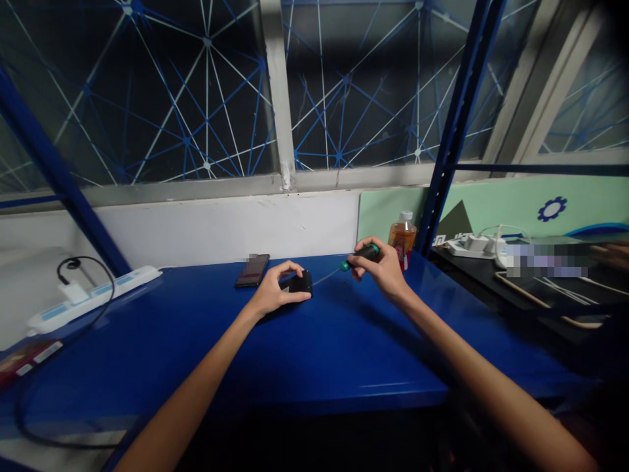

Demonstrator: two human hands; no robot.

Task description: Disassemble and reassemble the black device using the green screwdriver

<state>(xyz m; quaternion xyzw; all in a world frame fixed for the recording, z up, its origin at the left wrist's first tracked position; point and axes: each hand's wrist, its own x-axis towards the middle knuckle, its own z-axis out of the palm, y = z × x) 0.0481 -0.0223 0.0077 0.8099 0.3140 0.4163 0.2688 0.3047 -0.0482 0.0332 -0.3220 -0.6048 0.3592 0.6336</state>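
Note:
My left hand point(276, 288) is closed around a small black box-like device point(301, 282) on the blue table, thumb at its near edge and fingers along the far one. In my right hand point(378, 270) is a screwdriver point(366, 253) with a black and green handle, gripped between thumb and fingers. Its thin metal shaft slants down to the left, and the tip is at the right face of the device. Whether the tip sits in a screw is too small to tell.
A phone point(253, 270) lies behind my left hand. Behind my right hand stands a bottle of amber drink point(403, 237). A white power strip point(98, 298) with a black cable is at the left of the blue table point(295, 354). Blue shelf posts point(455, 124) rise on both sides.

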